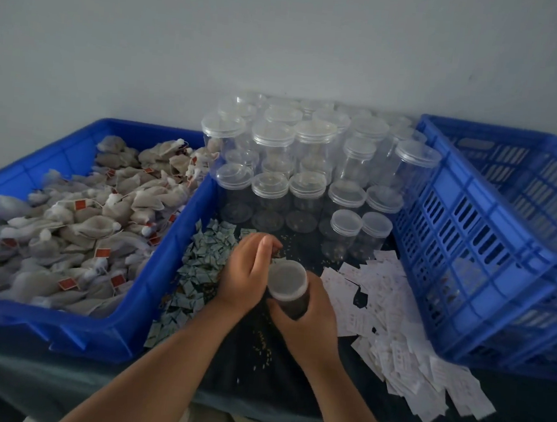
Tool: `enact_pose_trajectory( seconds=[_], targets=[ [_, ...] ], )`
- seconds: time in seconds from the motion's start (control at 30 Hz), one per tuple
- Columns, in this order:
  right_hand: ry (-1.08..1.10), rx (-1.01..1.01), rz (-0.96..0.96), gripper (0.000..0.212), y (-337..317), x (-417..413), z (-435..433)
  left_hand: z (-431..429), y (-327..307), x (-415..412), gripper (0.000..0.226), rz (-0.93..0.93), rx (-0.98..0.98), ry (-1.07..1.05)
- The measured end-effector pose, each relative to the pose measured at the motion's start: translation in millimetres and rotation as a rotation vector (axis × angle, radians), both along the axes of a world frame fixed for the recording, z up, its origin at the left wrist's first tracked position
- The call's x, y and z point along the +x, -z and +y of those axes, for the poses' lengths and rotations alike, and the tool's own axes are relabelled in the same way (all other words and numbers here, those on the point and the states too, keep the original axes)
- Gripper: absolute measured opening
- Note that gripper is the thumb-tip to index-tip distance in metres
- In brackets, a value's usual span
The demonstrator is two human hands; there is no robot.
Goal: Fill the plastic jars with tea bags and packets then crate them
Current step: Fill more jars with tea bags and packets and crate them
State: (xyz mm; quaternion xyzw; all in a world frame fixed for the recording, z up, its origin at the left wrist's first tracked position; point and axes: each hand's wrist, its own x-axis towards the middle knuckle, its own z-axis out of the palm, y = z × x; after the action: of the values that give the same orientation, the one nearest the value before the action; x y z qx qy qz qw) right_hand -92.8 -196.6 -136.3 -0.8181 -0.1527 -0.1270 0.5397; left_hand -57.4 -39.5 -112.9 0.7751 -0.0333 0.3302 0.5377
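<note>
Sweeping across from the biggest thing down: the blue bin (180, 236) fills the left of the frame, heaped with tea bags (78, 213), and the slatted blue crate (468, 254) stands along the right edge. Between them, upper centre, sits the cluster of lidded jars (314, 136), stacked and all capped. Lower down, white packets (385, 287) fan out right of centre and green packets (201, 264) lie in a drift just beside the bin wall. And dead centre, here's the action: the open jar (287, 280), lid off, tipped with its mouth toward the camera, looks to be in the filling stage. To do this well, I'd say keep that mouth steady and right under the feeding fingers, let each item go inside the rim rather than above it, and count bags and packets before any lid goes on. The loose grains on the dark cloth (256, 377) suggest spills come easily. Now the hands: the right hand (308, 317) wraps round the jar's lower body from below, fingers and thumb curled firmly on it. The left hand (248, 272) arches over the jar's mouth, fingertips bunched and pointing down. Whether they pinch anything is too blurred to tell.
</note>
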Motion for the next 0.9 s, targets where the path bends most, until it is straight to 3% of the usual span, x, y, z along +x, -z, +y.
enact_pose_trajectory(
  seconds=[0.13, 0.23, 0.3, 0.5, 0.67, 0.77, 0.8, 0.83, 0.9],
  targets=[
    [-0.064, 0.113, 0.011, 0.057, -0.5, -3.2, -5.1, -9.8, -47.0, -8.3, 0.034, -0.124, 0.245, 0.155],
    [-0.121, 0.162, 0.075, 0.053, -0.2, -3.0, -5.5, -22.4, -60.2, -18.2, 0.033, -0.068, 0.441, 0.340],
    [-0.139, 0.132, 0.083, 0.048, -1.1, -2.1, -6.4, -36.7, -55.2, -26.7, 0.037, -0.022, 0.479, 0.320],
    [0.026, -0.069, -0.033, 0.034, -4.7, -4.9, -5.5, -65.3, -45.4, -33.5, 0.062, 0.117, 0.241, -0.065],
    [0.128, -0.107, -0.095, 0.037, 5.7, 0.1, -6.3, -87.0, -47.9, -30.7, 0.074, 0.360, -0.076, -0.177],
    [0.095, -0.311, -0.081, 0.023, 6.7, 0.7, -3.6, -93.1, -44.5, -33.8, 0.064, 0.373, 0.218, -0.249],
    [0.139, -0.436, -0.172, 0.019, 12.6, 1.1, -4.8, -94.5, -43.3, -36.3, 0.056, 0.387, 0.334, -0.253],
    [0.141, -0.416, -0.182, 0.017, 13.3, 2.7, -7.3, -95.3, -43.3, -39.9, 0.048, 0.410, 0.433, -0.239],
    [0.039, 0.071, 0.037, 0.018, 5.3, -1.9, -10.1, -93.6, -45.0, -47.4, 0.042, 0.447, 0.622, -0.172]
  ],
)
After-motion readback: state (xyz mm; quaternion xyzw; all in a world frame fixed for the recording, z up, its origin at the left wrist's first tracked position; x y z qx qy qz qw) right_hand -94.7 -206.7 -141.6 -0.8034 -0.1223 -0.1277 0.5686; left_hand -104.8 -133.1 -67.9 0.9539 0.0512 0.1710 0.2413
